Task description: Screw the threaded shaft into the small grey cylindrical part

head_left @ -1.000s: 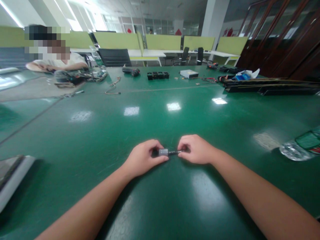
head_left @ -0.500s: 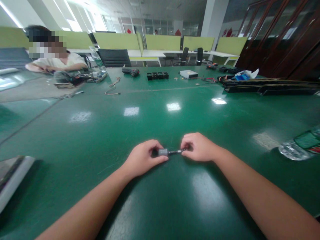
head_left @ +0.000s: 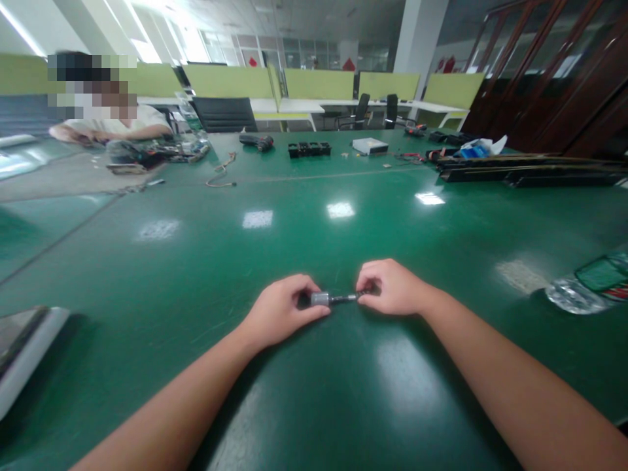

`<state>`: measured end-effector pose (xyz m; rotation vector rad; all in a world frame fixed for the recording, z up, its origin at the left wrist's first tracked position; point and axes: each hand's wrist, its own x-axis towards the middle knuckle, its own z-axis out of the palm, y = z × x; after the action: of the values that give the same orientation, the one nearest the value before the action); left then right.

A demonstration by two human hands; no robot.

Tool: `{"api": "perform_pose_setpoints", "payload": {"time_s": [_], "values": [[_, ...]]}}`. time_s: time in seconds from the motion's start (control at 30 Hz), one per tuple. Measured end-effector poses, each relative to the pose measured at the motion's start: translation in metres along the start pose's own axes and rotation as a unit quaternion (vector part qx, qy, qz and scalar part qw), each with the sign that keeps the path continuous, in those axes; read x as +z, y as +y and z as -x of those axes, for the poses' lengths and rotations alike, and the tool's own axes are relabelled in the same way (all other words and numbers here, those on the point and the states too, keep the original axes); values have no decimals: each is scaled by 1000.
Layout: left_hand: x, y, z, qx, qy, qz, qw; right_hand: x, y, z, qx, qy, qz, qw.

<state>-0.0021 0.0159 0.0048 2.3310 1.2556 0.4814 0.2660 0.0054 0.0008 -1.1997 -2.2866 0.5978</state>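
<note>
My left hand [head_left: 282, 313] is closed round a small grey cylinder [head_left: 320, 299] that looks like a small motor, low over the green table [head_left: 294, 245]. A thin dark shaft [head_left: 341, 298] with a shiny section sticks out of its right end, lying level. The shaft's far end runs to the pinched thumb and fingers of my right hand [head_left: 392, 288]. Between those fingertips is a small dark piece [head_left: 366, 292], partly hidden and too small to name.
A plastic bottle [head_left: 579, 294] lies at right, and a grey-white flat object [head_left: 29, 347] at left. Along the far side are a black block [head_left: 309, 149], a silver box [head_left: 369, 145], cables [head_left: 223, 171] and long black rails [head_left: 530, 169]. A person [head_left: 118, 121] sits at far left.
My right hand has shifted very slightly to the right, still at the shaft's end. My left hand and the grey cylinder have stayed in place.
</note>
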Motion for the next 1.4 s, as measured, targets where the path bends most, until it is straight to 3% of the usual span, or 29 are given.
{"api": "perform_pose_setpoints", "payload": {"time_s": [0.2, 0.33, 0.47, 0.8, 1.4], "values": [[1, -1, 0, 0, 3, -1, 1000, 16, -3, -5, 10, 13, -45, 999], [1, -3, 0, 0, 1, 2, 1000, 31, -9, -8, 60, 24, -172, 983], [1, -3, 1, -2, 1, 1, 1000, 34, -9, -8, 72, 27, -216, 973], [1, -2, 1, -1, 4, 3, 1000, 32, -5, -7, 22, 39, -146, 988], [0, -1, 2, -1, 6, 0, 1000, 32, -13, -13, -7, 24, -68, 997]]}}
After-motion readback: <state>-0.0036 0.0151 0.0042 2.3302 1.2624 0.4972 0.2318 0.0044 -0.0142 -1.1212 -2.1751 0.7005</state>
